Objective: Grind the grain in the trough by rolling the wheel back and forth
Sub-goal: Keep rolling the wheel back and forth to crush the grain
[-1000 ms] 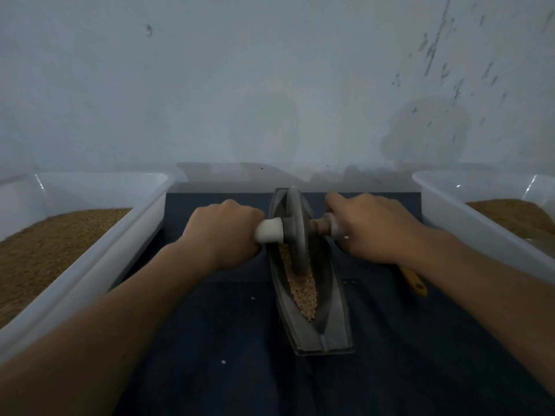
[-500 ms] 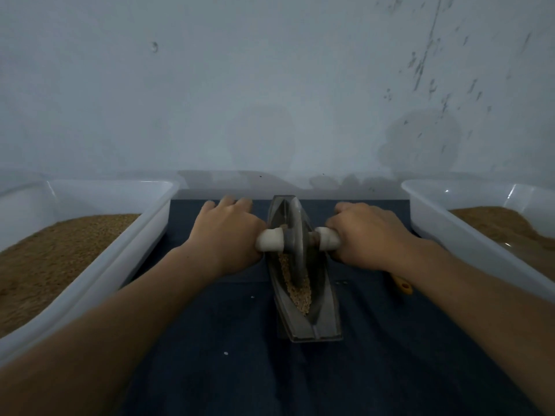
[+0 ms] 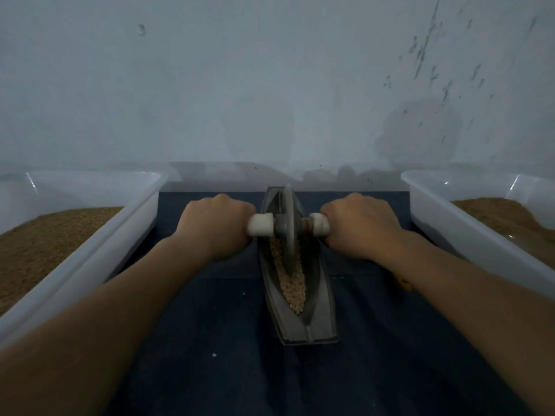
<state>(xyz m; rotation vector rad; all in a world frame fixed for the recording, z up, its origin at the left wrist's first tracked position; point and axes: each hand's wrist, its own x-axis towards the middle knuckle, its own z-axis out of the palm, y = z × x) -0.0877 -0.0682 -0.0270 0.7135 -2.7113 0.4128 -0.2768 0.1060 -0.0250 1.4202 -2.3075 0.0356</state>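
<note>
The trough [image 3: 318, 307] was a narrow, boat-shaped piece of dull grey metal. It lay lengthwise away from the person on a dark blue cloth [image 3: 228, 340] that covered the surface, about midway between two white plastic tubs. Its near end was squared off and flat, and its sides sloped down to a central groove.

The wheel [image 3: 289, 226] was a thin grey disc standing upright on its edge in that groove, in the far half of the trough, with its top rim rising above the knuckles on either side. An axle [image 3: 304, 225] ran through its centre and looked rusty brown on the right side. Each end of the axle carried a short white cylinder.

The left grip [image 3: 216, 223], a bare hand with its back up, was curled round the left handle [image 3: 260, 225], leaving only the inner end of the handle showing. The right grip [image 3: 360, 226] was wrapped the same way round the right handle [image 3: 319, 224].

The grain [image 3: 292, 283] was pale tan and coarse. It lay in the groove from under the wheel toward the person and narrowed to a point short of the near end.

The left tub [image 3: 99, 253] and the right tub [image 3: 450, 232] each held a heap of brown grain. A small yellow-orange object [image 3: 402, 283] showed from under the right forearm, too hidden to identify. A few white specks [image 3: 214, 354] lay on the cloth.
</note>
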